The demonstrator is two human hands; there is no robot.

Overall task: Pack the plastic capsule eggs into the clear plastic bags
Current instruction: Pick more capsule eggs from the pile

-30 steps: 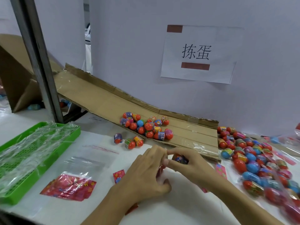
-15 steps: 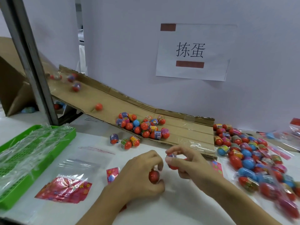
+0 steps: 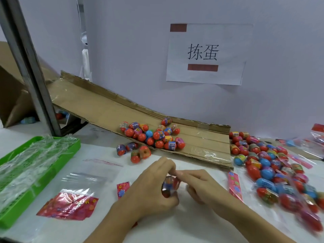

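My left hand [image 3: 150, 188] curls around an egg [image 3: 169, 185] just above the table [image 3: 175, 225], my right hand [image 3: 198, 186] pinches at its top, with loose eggs [image 3: 152, 135] on the cardboard ramp [image 3: 105, 109] beyond.

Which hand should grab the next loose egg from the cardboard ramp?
Probably the right hand: it looks less occupied, though blurred. The left hand grips an egg, so it is busy. The loose eggs lie just ahead.

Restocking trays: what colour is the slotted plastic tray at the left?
Bright green, under crinkled clear film; head view.
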